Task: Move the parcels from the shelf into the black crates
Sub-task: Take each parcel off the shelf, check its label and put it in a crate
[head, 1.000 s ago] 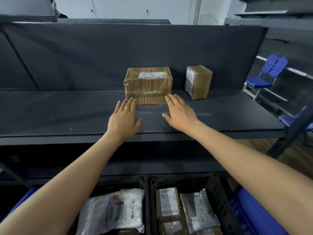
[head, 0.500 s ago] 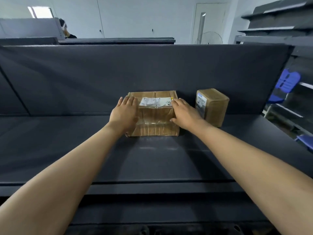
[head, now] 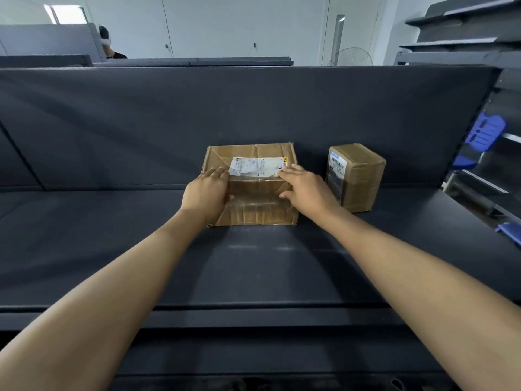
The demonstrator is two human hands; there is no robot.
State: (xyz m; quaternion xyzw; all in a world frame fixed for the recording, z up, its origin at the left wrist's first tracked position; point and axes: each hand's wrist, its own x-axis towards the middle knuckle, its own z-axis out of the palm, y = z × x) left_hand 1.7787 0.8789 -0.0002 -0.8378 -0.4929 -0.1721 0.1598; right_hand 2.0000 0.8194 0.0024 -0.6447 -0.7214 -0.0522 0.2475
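Box label (head: 255, 166) text (small) illegible

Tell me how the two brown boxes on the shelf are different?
The big box is wide and low; the small box is narrower and stands taller. The big box has its white label on top; the small box has its label on a side. The left hand and right hand touch the big box; nothing touches the small box. Both are taped brown cardboard on the shelf.

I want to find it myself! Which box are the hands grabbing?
Look along the long dark shelf to its back wall, where two brown boxes sit. It is the wide, flat box on the left, with a white label on top and a hand at each end; the small upright box to its right stands untouched.
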